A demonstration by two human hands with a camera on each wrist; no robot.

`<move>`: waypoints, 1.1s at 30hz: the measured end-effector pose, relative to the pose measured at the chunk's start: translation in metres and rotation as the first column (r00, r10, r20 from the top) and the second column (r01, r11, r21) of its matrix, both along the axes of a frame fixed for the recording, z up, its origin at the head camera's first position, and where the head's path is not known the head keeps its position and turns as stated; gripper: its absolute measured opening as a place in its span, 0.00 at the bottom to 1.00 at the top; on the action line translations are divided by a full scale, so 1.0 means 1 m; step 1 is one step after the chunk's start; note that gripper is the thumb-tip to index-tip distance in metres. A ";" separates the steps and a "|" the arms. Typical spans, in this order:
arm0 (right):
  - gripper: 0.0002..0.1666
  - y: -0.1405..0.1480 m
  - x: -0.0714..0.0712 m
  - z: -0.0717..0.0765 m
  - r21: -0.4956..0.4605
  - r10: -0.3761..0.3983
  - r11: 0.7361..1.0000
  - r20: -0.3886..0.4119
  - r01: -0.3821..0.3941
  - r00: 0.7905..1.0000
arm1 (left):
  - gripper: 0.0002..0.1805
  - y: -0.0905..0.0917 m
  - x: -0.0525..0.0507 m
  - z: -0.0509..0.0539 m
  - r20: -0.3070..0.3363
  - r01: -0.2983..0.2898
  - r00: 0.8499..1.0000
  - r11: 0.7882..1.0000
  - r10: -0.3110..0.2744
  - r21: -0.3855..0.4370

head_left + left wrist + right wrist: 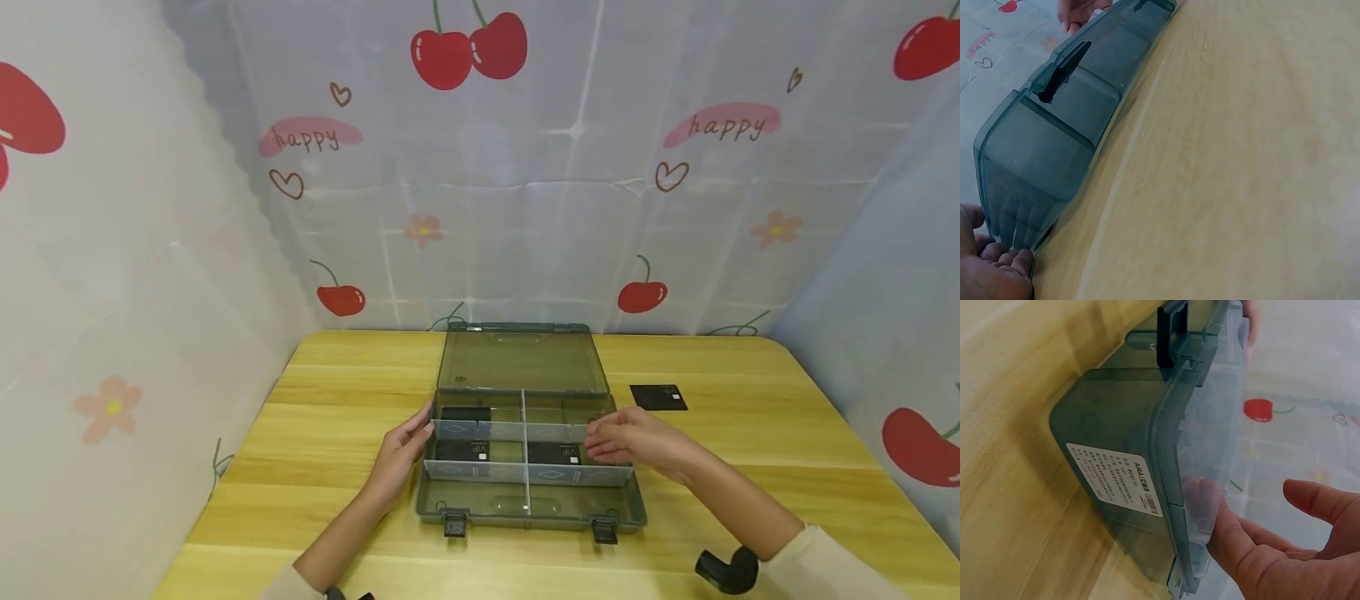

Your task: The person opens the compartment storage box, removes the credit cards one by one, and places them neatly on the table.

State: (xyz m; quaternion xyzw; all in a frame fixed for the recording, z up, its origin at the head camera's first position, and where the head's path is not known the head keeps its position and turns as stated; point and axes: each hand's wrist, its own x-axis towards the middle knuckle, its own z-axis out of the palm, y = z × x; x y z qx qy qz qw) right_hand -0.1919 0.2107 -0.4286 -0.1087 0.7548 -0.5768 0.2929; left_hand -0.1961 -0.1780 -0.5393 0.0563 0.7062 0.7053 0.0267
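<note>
Beside the black card [553, 453], fingers [1230, 530] and thumb [1311, 496] of the right hand [637, 437] stand apart.

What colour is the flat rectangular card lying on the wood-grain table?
The flat rectangular card is mostly black, best seen in the head view.

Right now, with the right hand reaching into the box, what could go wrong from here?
The right hand shows partly through a translucent divider in the right wrist view, so careless withdrawal might catch it.

It is also close to a black card inside, which a stray touch might nudge askew.

The left hand touches the left side of the box, so an uneven push could slide it along the table.
</note>
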 end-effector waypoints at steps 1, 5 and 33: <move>0.27 -0.001 0.000 0.000 0.004 0.000 1.000 0.010 0.000 1.000 | 0.29 0.000 0.000 0.000 0.003 -0.003 1.000 1.000 0.003 0.001; 0.28 -0.002 0.000 0.000 0.019 -0.011 1.000 0.046 0.010 0.999 | 0.28 0.001 0.000 0.000 0.000 -0.009 1.000 1.000 0.009 0.006; 0.34 -0.009 -0.010 -0.006 -0.078 -0.017 0.996 0.258 0.039 0.966 | 0.28 0.001 -0.001 -0.002 -0.006 -0.005 1.000 1.000 0.005 0.015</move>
